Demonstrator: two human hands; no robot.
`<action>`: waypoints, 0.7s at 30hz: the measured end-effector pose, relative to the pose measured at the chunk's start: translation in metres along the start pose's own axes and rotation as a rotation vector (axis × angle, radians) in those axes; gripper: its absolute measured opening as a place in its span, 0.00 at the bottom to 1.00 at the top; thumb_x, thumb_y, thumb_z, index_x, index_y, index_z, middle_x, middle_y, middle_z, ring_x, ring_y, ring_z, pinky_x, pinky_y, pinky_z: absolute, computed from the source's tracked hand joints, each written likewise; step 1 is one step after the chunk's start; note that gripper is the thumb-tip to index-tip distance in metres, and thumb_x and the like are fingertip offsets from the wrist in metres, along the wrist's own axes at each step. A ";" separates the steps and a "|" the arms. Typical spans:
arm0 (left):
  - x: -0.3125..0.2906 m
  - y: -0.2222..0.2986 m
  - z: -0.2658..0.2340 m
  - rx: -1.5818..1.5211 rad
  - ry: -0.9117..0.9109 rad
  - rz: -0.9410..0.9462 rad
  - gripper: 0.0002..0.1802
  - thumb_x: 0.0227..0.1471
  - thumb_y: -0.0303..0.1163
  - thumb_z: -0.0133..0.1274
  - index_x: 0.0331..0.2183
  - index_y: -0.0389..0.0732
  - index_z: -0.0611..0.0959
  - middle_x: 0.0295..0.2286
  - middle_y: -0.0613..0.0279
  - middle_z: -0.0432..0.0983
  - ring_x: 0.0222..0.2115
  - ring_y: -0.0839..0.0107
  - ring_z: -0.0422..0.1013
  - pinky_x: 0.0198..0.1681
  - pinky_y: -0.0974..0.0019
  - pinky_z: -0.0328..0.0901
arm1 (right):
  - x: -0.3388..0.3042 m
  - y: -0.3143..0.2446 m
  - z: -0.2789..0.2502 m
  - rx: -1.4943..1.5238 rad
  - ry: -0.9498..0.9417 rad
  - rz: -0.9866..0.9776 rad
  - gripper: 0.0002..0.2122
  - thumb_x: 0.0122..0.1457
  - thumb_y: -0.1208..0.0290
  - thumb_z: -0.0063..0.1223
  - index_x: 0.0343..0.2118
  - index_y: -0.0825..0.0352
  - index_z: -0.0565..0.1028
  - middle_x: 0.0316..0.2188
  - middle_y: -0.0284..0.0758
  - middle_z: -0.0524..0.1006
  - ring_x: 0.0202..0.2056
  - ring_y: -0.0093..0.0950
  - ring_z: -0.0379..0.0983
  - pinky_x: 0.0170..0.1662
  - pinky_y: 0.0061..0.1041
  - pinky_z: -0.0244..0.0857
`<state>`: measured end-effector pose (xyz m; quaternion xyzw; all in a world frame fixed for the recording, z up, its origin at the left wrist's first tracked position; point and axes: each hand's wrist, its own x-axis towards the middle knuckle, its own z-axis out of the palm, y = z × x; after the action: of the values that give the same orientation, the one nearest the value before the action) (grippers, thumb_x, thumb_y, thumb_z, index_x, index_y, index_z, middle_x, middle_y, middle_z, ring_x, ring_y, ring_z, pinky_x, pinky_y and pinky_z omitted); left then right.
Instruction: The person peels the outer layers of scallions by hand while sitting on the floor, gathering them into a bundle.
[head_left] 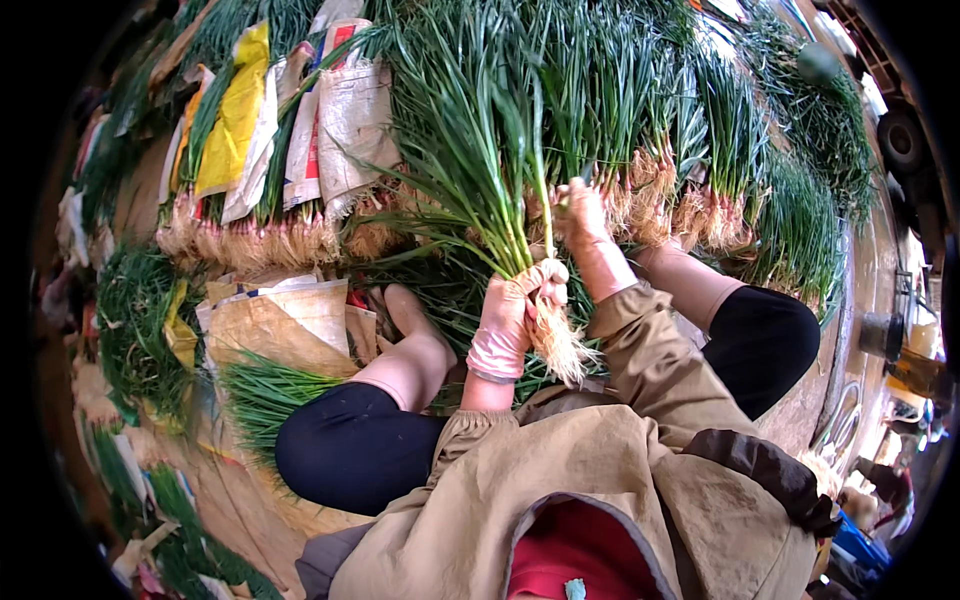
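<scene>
Leaning left, leaves point(470, 140) up, roots point(560, 345) down: green bunch point(508, 235) in left hand point(508, 322); right hand point(588, 228), hold unclear.

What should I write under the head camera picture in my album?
Left hand holding a leafy green bunch, pale roots dangling, right hand nearby, more rooted bunches lined up beyond.

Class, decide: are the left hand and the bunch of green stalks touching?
Touching: the head view shows the left hand closed around the bunch, roots hanging below.
</scene>
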<state>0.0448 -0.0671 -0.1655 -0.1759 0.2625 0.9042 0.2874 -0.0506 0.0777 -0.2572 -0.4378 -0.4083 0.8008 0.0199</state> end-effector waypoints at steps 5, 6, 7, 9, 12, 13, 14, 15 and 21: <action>0.008 0.014 -0.009 -0.129 -0.142 -0.055 0.15 0.50 0.29 0.51 0.41 0.34 0.73 0.26 0.59 0.72 0.23 0.72 0.69 0.27 0.72 0.66 | 0.026 0.040 -0.094 -1.293 -0.525 -0.107 0.15 0.60 0.58 0.41 0.34 0.67 0.70 0.21 0.33 0.70 0.20 0.26 0.67 0.27 0.25 0.64; 0.007 0.014 -0.004 -0.151 -0.141 -0.078 0.16 0.50 0.29 0.51 0.41 0.34 0.72 0.26 0.59 0.73 0.24 0.71 0.70 0.28 0.72 0.67 | 0.024 0.037 -0.095 -1.406 -0.673 -0.332 0.15 0.60 0.58 0.41 0.35 0.67 0.70 0.23 0.34 0.72 0.21 0.27 0.68 0.28 0.25 0.65; 0.003 0.013 0.002 -0.202 -0.098 -0.107 0.16 0.49 0.28 0.52 0.42 0.34 0.73 0.27 0.58 0.73 0.25 0.71 0.71 0.31 0.72 0.68 | 0.023 0.031 -0.098 -1.505 -0.812 -0.566 0.16 0.61 0.57 0.40 0.37 0.67 0.71 0.25 0.35 0.73 0.22 0.27 0.69 0.29 0.25 0.65; -0.005 0.016 -0.008 -0.019 -0.070 -0.069 0.15 0.50 0.29 0.51 0.40 0.32 0.74 0.25 0.59 0.73 0.24 0.71 0.70 0.28 0.72 0.67 | -0.030 0.003 -0.064 -1.113 -1.029 -0.357 0.16 0.62 0.58 0.37 0.39 0.68 0.71 0.30 0.35 0.74 0.26 0.27 0.71 0.32 0.24 0.66; 0.008 0.002 -0.006 0.144 -0.082 -0.051 0.15 0.50 0.31 0.52 0.39 0.31 0.76 0.24 0.61 0.74 0.21 0.72 0.70 0.23 0.72 0.66 | -0.095 -0.052 -0.011 -0.779 -0.877 -0.327 0.17 0.63 0.61 0.37 0.38 0.71 0.72 0.32 0.33 0.75 0.35 0.21 0.68 0.39 0.21 0.63; 0.010 -0.002 0.005 0.225 0.012 -0.041 0.15 0.49 0.31 0.52 0.38 0.33 0.76 0.23 0.61 0.74 0.20 0.72 0.69 0.21 0.72 0.65 | -0.089 -0.052 -0.014 -0.768 -0.721 -0.285 0.15 0.60 0.60 0.41 0.37 0.69 0.73 0.30 0.32 0.74 0.32 0.21 0.67 0.38 0.21 0.62; 0.007 0.004 0.010 0.311 0.126 -0.005 0.14 0.49 0.31 0.53 0.38 0.34 0.77 0.23 0.62 0.74 0.18 0.72 0.68 0.20 0.73 0.65 | -0.086 -0.047 -0.008 -0.736 -0.588 -0.237 0.14 0.58 0.60 0.46 0.35 0.68 0.75 0.28 0.31 0.74 0.30 0.22 0.66 0.36 0.21 0.62; 0.005 0.010 0.001 0.420 0.267 -0.047 0.13 0.49 0.30 0.53 0.38 0.36 0.77 0.23 0.63 0.73 0.14 0.74 0.66 0.18 0.74 0.64 | -0.086 -0.067 -0.012 -0.752 -0.476 -0.333 0.15 0.57 0.59 0.47 0.36 0.68 0.75 0.28 0.31 0.74 0.29 0.22 0.66 0.36 0.21 0.62; 0.008 0.031 -0.019 0.267 0.249 0.153 0.09 0.49 0.27 0.50 0.35 0.36 0.76 0.15 0.60 0.70 0.11 0.73 0.66 0.11 0.78 0.56 | -0.027 -0.219 -0.132 -1.201 0.135 -0.697 0.15 0.58 0.58 0.45 0.41 0.62 0.74 0.23 0.30 0.71 0.22 0.20 0.64 0.25 0.21 0.60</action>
<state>0.0228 -0.0961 -0.1730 -0.2264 0.4261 0.8518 0.2039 -0.0101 0.2970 -0.1290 -0.2650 -0.8951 0.3542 0.0555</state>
